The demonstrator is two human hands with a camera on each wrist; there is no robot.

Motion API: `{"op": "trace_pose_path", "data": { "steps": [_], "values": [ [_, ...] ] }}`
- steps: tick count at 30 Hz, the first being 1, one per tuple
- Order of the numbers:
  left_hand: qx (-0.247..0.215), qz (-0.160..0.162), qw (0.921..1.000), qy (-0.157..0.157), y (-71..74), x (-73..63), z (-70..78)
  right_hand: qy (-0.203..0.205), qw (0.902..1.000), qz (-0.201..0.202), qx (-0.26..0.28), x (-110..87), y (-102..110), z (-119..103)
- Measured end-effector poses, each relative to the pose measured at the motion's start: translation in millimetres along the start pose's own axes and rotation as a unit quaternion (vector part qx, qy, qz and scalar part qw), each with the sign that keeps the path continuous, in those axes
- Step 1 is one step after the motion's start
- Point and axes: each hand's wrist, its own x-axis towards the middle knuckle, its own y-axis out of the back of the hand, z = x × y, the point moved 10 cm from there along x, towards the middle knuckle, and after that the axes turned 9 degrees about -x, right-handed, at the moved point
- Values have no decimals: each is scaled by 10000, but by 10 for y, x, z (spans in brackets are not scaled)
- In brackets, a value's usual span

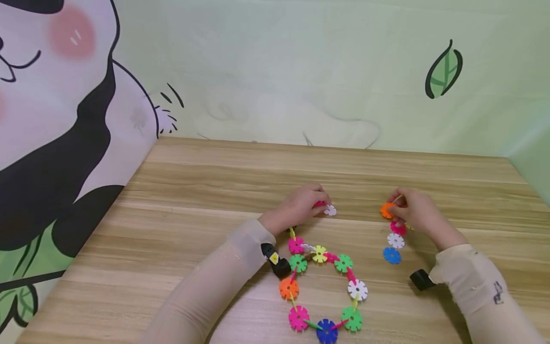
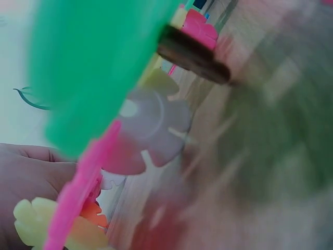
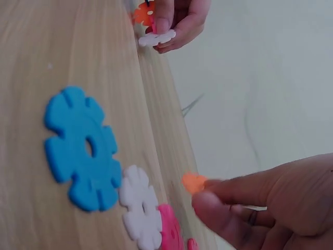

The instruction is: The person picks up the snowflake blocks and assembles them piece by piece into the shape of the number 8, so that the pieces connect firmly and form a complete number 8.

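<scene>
My left hand [image 1: 301, 205] pinches a pink snowflake disc [image 1: 319, 204], which joins a white snowflake disc [image 1: 330, 210]. An orange disc [image 3: 143, 14] shows beyond that thumb in the right wrist view. To the right, my right hand [image 1: 416, 211] pinches an orange snowflake disc [image 1: 387, 210] between thumb and fingers. Below it, on the table, lie a pink disc [image 1: 398, 228], a white disc [image 1: 396, 241] and a blue disc [image 1: 392, 255]. A ring of linked discs, with a green disc [image 1: 352, 318] in it, lies near my left forearm; its upper left is partly hidden.
The wood-grain table [image 1: 206, 181] runs back to a pale green wall [image 1: 266, 71] with a painted leaf. A panda picture [image 1: 64, 95] covers the left side. A yellow piece [image 1: 409, 227] peeks out beside my right hand.
</scene>
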Motion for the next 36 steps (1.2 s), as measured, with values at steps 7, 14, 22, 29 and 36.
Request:
{"op": "trace_pose_path", "data": {
  "steps": [7, 14, 22, 29, 36],
  "values": [
    [-7, 56, 10000, -36, 1, -14, -15, 72, 9979, 62, 646, 11, -41, -143],
    [-23, 34, 10000, 9, 13, -29, -15, 344, 9884, -222, 1461, 37, -199, -360],
    [27, -20, 10000, 66, 4, -27, -35, 491, 9862, -422, 1522, 80, -404, -505],
    [26, -10, 10000, 48, -3, -29, -34, 524, 9847, -497, 1589, 121, -538, -591],
    [49, 38, 9999, -79, -1, -34, 2, 580, 9797, -540, 1839, 129, -602, -659]
  ]
}}
